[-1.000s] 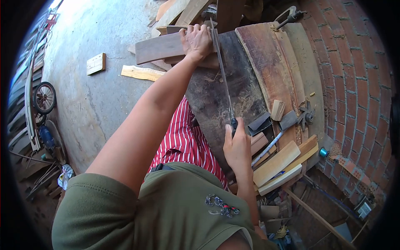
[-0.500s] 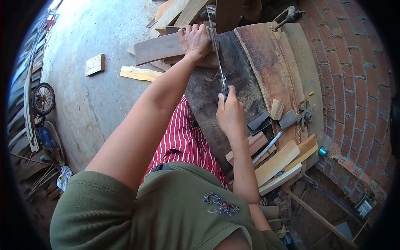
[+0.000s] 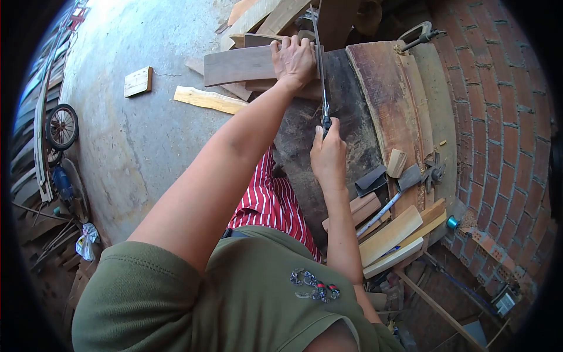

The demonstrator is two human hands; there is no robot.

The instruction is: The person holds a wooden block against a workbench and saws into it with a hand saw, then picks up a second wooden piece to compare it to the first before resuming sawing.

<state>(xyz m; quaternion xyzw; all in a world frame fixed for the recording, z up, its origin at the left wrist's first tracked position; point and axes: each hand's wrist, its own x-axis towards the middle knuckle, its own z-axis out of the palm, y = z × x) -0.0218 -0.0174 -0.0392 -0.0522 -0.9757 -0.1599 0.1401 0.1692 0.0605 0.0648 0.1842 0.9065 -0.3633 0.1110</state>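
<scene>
My left hand (image 3: 294, 63) lies with its fingers spread on the right part of a curved grey-brown board (image 3: 237, 64), pressing on it from above. In my right hand (image 3: 329, 154) is the handle of a long thin saw (image 3: 321, 64), the fingers closed round it. The blade points away from me and runs just right of the board's end, close beside my left fingers. Under the board, more wood pieces show at the edge of the dark worktop (image 3: 346, 88).
A thick wooden slab (image 3: 384, 88) with a metal clamp (image 3: 419, 36) lies to the right, before a brick wall (image 3: 498, 117). Loose wood blocks (image 3: 392, 234) and a dark tube lie nearer me. On the floor at left are a small board (image 3: 138, 82) and a wheel (image 3: 61, 127).
The whole view has shifted, so bench, board and both hands appear further right. The saw has moved slightly relative to the board and its blade looks more upright in view. Both hands keep their holds.
</scene>
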